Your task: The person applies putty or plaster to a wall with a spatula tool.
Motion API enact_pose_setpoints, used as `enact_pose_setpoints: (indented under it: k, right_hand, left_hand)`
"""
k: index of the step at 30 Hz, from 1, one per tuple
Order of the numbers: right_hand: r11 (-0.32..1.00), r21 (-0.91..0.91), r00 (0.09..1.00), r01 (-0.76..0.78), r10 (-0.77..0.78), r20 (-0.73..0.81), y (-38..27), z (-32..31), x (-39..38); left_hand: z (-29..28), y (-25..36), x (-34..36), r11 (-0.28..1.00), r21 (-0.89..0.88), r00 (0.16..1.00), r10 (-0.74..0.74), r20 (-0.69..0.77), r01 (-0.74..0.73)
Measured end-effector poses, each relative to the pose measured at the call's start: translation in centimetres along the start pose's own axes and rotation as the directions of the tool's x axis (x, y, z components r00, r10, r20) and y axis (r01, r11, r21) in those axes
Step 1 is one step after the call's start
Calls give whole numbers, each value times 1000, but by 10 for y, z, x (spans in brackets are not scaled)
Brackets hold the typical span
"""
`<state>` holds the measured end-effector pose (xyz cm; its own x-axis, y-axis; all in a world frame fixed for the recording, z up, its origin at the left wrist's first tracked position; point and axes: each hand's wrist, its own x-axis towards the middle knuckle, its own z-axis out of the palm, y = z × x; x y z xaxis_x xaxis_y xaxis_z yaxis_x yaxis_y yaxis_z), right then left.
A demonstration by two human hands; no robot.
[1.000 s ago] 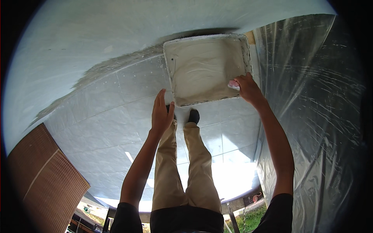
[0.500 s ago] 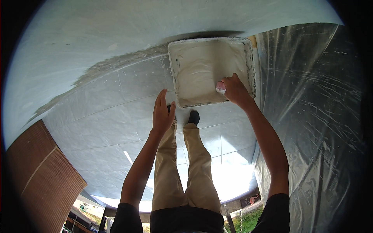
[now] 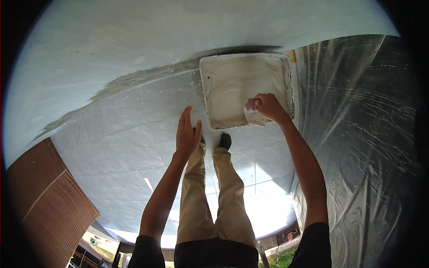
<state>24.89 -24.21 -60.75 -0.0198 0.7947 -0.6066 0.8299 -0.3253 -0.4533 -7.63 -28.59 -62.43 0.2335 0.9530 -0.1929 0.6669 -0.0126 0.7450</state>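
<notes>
A rectangular tray [image 3: 206, 105] of smooth off-white paste lies just beyond my feet, its rim streaked and crusted. My right hand [image 3: 270, 107] grips a scraper [image 3: 254, 117] with a pinkish handle, its wide blade coated in the pale paste and over the tray's near right part. My left hand [image 3: 187, 134] hangs open and empty just outside the near left corner of the tray, fingers extended. Below it show my legs in tan trousers and two dark shoes.
A pale wall [image 3: 134, 31] with a rough grey band along its foot runs across the top. Crumpled clear plastic sheeting [image 3: 357, 111] covers the right side. Grey tiled floor [image 3: 116, 147] surrounds my feet, with a brown mat [image 3: 49, 192] at lower left.
My right hand has moved leftward from the tray's right edge, and more of the coated blade now shows. The tray sits a little lower in view. My left hand remains open.
</notes>
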Motion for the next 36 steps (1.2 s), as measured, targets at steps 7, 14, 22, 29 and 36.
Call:
enact_pose_setpoints:
  k: [7, 14, 22, 29, 36]
  right_hand:
    - [867, 464, 982, -182, 185, 40, 2, -30, -23]
    - [375, 919, 989, -119, 121, 79, -33, -89, -78]
    - [117, 952, 940, 283, -230, -251, -104, -204, -167]
    - [-55, 808, 748, 587, -346, -567, -192, -309, -244]
    - [62, 587, 584, 807, -226, -779, -296, -388, -310]
  left_hand:
    - [-26, 30, 9, 998, -9, 998, 58, -37, -58]
    - [-89, 105, 37, 980, 15, 972, 197, -128, -196]
    - [-198, 246, 77, 888, 26, 853, 448, -268, -459]
    - [-299, 354, 86, 750, 122, 655, 634, -410, -650]
    - [-399, 435, 88, 555, 304, 373, 788, -490, -774]
